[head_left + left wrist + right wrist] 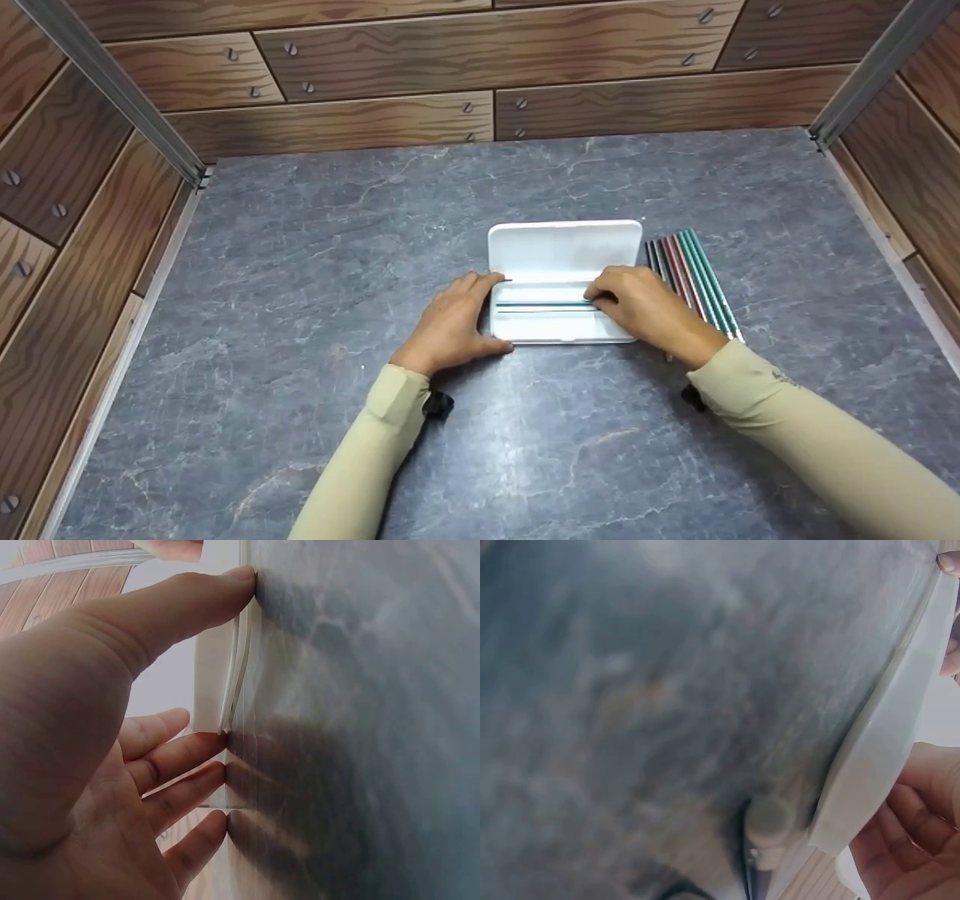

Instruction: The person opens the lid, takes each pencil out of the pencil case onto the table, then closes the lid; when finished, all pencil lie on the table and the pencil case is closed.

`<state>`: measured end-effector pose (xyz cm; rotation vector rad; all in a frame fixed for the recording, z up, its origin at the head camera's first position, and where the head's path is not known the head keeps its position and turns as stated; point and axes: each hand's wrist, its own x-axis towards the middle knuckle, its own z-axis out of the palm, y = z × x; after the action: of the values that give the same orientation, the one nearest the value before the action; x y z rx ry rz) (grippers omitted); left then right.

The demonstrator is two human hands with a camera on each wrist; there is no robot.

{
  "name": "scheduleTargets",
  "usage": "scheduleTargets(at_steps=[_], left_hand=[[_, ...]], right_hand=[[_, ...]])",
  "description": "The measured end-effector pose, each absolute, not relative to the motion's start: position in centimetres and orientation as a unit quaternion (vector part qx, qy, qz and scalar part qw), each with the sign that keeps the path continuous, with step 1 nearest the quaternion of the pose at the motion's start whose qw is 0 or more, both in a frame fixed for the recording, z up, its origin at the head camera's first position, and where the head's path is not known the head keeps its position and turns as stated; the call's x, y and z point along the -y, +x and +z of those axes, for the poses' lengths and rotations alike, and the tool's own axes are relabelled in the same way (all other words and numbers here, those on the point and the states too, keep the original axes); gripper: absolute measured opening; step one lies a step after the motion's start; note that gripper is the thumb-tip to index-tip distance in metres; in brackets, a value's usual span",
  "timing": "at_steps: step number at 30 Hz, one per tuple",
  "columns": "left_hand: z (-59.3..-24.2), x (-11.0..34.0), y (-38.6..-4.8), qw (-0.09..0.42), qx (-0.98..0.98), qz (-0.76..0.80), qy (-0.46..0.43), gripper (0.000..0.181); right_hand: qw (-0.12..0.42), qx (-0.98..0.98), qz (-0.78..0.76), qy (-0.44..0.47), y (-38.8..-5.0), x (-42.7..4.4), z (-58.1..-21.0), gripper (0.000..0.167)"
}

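A white pencil case (564, 330) lies with its lid raised on the grey tabletop. My left hand (454, 322) holds its left end, thumb at the front edge and forefinger near the hinge. In the left wrist view the other fingertips (217, 821) touch the tabletop. Inside the case lies a thin bluish pencil (544, 304), with another thin strip or pencil beside it. My right hand (637, 300), fingers curled, reaches into the right half and pinches the bluish pencil's end. The case wall (889, 727) hides those fingertips in the right wrist view.
Right of the case lies a row of pencils (705, 277) in black, red and green, partly under my right forearm. One pencil end (769, 829) shows close to the right wrist camera. Wood-patterned walls (375, 60) bound the table's back and sides.
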<state>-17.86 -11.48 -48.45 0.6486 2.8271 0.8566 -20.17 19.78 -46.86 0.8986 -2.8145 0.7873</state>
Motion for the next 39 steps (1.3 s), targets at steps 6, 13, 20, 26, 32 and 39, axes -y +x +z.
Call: scheduleTargets(at_steps=[6, 13, 20, 26, 32, 39], left_hand=[[-48.4, 11.5, -17.8, 0.059, -0.933, 0.282, 0.215, 0.104], [-48.4, 11.4, -17.9, 0.064, -0.935, 0.280, 0.209, 0.106], [-48.5, 11.5, -17.8, 0.066, -0.934, 0.279, 0.211, 0.105], [-48.4, 11.5, -17.9, 0.063, -0.934, 0.281, 0.211, 0.104], [-48.5, 11.5, -17.9, 0.060, -0.934, 0.280, 0.214, 0.104], [-48.6, 11.6, -17.9, 0.063, -0.934, 0.279, 0.214, 0.104]], right_hand=[[0.019, 0.920, 0.262, 0.289, -20.6, -19.8, -46.7, 0.010], [0.006, 0.920, 0.264, 0.290, -20.9, -19.8, -46.5, 0.010], [0.001, 0.920, 0.262, 0.292, -20.9, -20.3, -46.2, 0.010], [0.028, 0.911, 0.302, 0.280, -20.6, -21.6, -45.0, 0.013], [0.041, 0.904, 0.355, 0.234, -20.1, -23.6, -43.4, 0.013], [0.077, 0.902, 0.387, 0.178, -19.9, -26.6, -42.3, 0.013]])
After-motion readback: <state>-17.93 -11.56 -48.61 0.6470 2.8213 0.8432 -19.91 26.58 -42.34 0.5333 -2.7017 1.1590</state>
